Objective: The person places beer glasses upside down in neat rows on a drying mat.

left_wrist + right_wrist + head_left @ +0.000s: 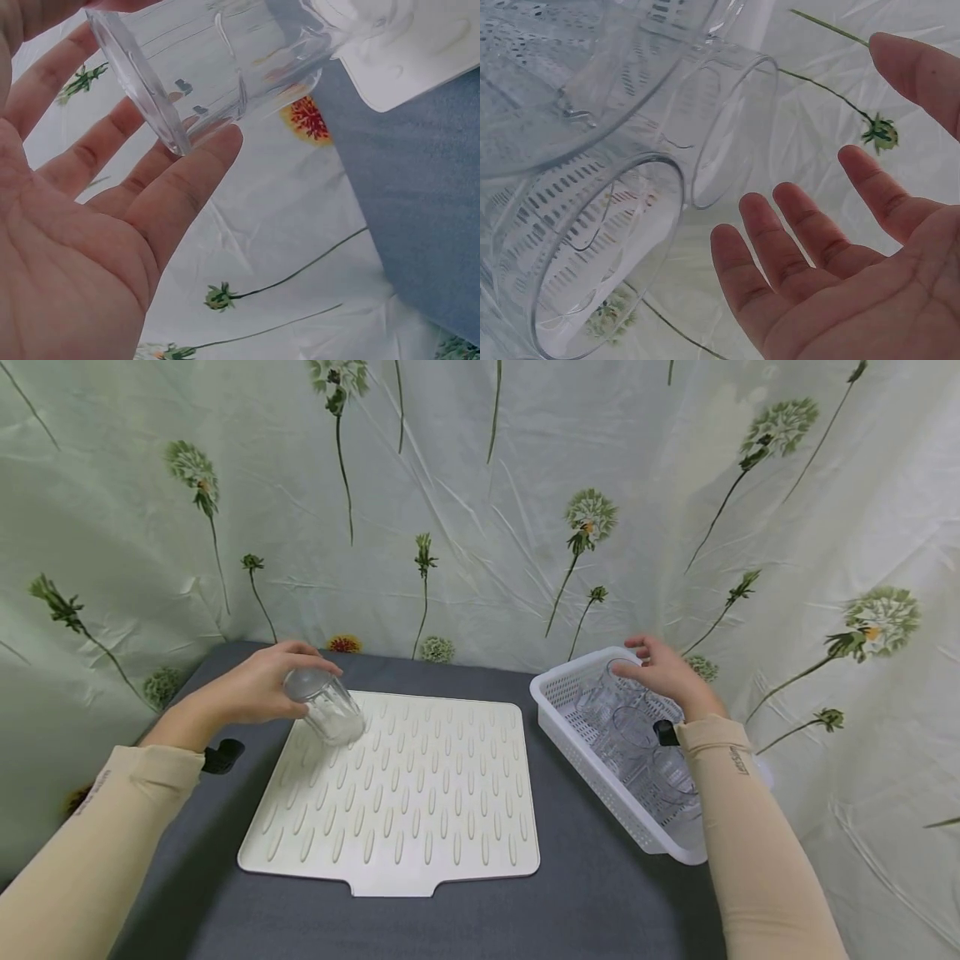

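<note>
My left hand (255,687) holds a clear drinking glass (334,710) by one end, thumb and fingers around its side. The glass leans over the far left corner of a white ridged drying mat (420,793), its far end close to the surface; whether it touches I cannot tell. Over the far end of a white perforated basket (600,787) is my right hand (669,678), fingers spread and holding nothing. Several clear glasses (633,727) lie in the basket. The right wrist view shows the open rim of one glass (682,187) close to my fingertips (731,244).
A dark grey cloth (480,927) covers the table under mat and basket. Behind it hangs a pale curtain (480,527) printed with dandelions. The basket stands angled to the right of the mat, with a strip of table between them.
</note>
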### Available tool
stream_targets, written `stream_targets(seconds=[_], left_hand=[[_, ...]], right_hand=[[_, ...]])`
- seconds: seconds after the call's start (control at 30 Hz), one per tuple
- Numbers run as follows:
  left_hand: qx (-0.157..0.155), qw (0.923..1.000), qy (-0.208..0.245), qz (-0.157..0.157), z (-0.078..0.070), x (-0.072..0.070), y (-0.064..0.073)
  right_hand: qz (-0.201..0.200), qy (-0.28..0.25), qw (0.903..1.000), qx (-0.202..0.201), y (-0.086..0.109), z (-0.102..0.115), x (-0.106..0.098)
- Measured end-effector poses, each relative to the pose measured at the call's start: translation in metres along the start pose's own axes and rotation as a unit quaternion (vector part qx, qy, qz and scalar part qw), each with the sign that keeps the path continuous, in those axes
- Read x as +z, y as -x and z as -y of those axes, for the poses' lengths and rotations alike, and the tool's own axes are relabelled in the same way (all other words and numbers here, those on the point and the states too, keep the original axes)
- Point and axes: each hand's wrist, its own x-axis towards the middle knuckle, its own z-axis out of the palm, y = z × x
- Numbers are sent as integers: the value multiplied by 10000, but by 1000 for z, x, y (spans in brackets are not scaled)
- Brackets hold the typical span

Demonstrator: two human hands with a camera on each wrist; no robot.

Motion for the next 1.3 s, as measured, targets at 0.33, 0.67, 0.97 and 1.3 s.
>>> stream_targets(seconds=[0.33,0.67,0.97,1.3], left_hand=[[296,9994,-70,191,-1,-7,-2],[403,9984,-81,401,-6,-11,-5],[425,9972,-163,599,-8,-12,-8],[330,9977,-40,596,-5,-8,-10]], right_hand=[[154,437,9986,239,-6,-6,-1],[248,577,9976,285,-9,-14,-1],[213,516,9980,281,-11,-16,2],[275,509,9979,306,-13,-19,5]])
